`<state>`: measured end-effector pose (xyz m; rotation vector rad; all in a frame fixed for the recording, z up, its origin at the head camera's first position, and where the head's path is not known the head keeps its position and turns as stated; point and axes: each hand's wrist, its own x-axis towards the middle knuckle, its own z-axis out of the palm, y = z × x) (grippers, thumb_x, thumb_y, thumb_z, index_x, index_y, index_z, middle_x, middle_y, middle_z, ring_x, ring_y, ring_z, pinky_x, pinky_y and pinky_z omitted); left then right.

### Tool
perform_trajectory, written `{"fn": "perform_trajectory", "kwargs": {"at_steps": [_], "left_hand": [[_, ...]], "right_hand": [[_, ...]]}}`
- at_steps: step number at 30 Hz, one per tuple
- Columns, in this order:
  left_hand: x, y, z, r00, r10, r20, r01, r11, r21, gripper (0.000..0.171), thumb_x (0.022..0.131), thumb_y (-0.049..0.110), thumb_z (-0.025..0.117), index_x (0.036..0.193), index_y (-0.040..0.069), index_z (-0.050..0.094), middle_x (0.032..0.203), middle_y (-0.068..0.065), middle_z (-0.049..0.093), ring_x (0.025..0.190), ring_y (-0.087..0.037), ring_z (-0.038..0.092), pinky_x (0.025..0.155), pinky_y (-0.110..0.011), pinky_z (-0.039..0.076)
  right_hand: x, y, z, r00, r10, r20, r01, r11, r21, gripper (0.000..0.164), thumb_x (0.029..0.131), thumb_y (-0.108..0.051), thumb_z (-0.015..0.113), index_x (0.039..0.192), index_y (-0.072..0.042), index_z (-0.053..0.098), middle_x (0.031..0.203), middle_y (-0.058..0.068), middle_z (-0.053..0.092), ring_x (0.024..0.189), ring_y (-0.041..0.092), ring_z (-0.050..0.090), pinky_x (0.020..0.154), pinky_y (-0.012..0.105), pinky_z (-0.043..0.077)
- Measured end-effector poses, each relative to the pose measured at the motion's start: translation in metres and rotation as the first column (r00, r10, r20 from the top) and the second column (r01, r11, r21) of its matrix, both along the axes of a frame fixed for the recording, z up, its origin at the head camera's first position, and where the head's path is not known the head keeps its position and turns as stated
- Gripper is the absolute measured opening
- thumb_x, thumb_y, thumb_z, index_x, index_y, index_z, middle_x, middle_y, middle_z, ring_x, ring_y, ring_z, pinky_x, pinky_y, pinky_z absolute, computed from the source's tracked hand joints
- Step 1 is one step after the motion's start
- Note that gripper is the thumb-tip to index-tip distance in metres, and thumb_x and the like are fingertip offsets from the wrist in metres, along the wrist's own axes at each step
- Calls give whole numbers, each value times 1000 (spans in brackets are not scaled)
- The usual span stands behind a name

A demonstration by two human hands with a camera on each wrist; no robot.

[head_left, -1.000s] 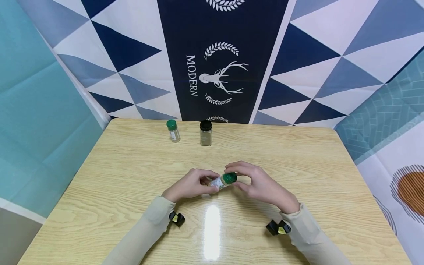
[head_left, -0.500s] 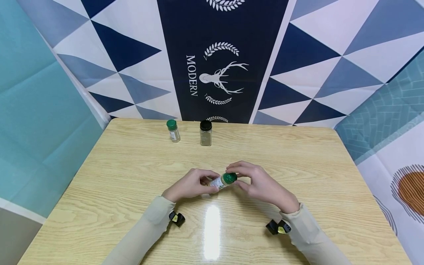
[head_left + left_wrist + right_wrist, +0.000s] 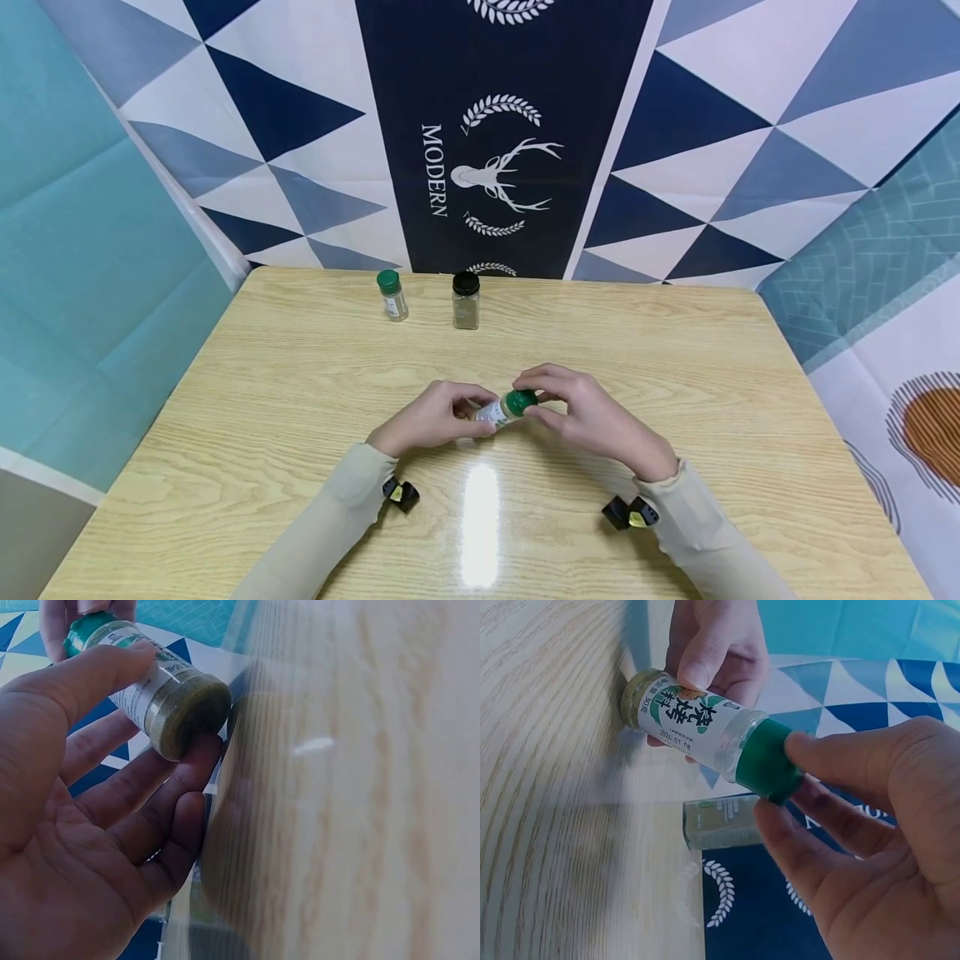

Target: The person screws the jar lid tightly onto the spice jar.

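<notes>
A small seasoning bottle with a white printed label and a green cap is held tilted above the middle of the table. My left hand grips its body; the thumb presses the label while fingers support it near the base, as the left wrist view shows on the bottle. At the other end, the thumb and fingers of my right hand pinch the green cap, also plain in the right wrist view on the cap. Brownish powder shows through the bottle's clear base.
Toward the back of the wooden table stand a green-capped seasoning bottle and a square jar with a black lid. Behind the far edge hangs a patterned cloth. A teal cloth borders the left side.
The thumb of my right hand has come in against the green cap, and its fingers now pinch it. My left hand and the bottle have stayed in place.
</notes>
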<state>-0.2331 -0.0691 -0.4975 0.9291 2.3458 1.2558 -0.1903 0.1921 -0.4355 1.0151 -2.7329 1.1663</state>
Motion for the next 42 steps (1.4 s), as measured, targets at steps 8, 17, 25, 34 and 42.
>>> {"fn": "perform_trajectory", "kwargs": {"at_steps": [8,17,25,34,42], "left_hand": [[0,2,-1,1000,6,-3,-6,1000,-11,39,92,30,80,129,17,72,107,4,75,82,-6,67,69,-23,57],[1,2,-1,1000,13,-16,-13,1000,-7,41,92,29,81,129,16,72,106,2,75,81,-5,67,67,-23,57],[2,2,-1,1000,25,-18,-25,1000,9,42,91,28,82,130,14,73,98,1,76,74,-6,65,61,-22,55],[2,4,-3,998,60,-11,-60,998,24,43,88,31,84,128,17,74,106,4,76,83,-5,67,71,-24,57],[3,4,-1,999,47,-9,-46,998,47,44,87,31,84,127,17,73,113,3,77,96,-4,71,82,-24,59]], "right_hand": [[0,1,-2,998,-30,47,30,1000,-4,28,96,-8,73,123,-2,71,124,11,69,104,20,71,87,27,61],[0,-1,-5,998,-64,28,64,998,9,28,97,-10,72,124,-5,72,123,11,70,100,19,73,83,27,62],[3,-4,-3,995,-95,13,95,996,-2,27,96,-10,73,123,-4,73,124,12,70,99,20,73,81,26,62],[3,-8,-4,992,-120,29,123,985,-121,28,91,-9,79,118,-6,74,119,7,71,99,19,73,86,27,62],[3,-11,-7,994,-94,49,101,980,-172,32,92,-9,78,122,-5,71,119,8,71,101,20,72,88,27,62]]}}
